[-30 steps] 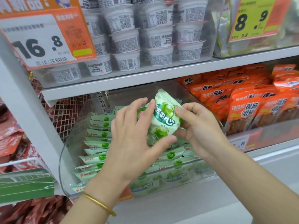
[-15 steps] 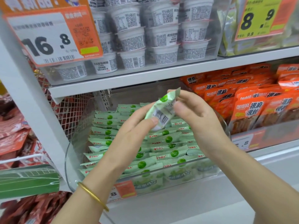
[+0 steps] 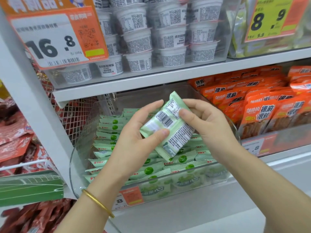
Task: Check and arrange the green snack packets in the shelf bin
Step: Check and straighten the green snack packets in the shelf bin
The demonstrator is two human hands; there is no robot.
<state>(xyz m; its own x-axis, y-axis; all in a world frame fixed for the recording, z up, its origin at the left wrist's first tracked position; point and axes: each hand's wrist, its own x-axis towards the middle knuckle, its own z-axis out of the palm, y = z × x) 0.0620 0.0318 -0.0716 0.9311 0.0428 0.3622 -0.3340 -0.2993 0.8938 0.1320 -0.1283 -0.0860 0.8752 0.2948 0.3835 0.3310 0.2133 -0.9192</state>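
Since the earlier frame the pale green foil snack packet has turned barcode-side up. Left hand and right hand pinch it, long axis diagonal, above the clear plastic shelf bin.

Both hands hold green packet, barcode up.

White shop shelving, evenly lit. A shelf board runs across; stacked white cups sit above it behind a clear front. There's an orange tag reading 16.8 at left and a yellow tag reading 8.9 at right. Orange packs fill the right bay. At left stands a white post, wire mesh beside it, red packs beyond, a green panel below.
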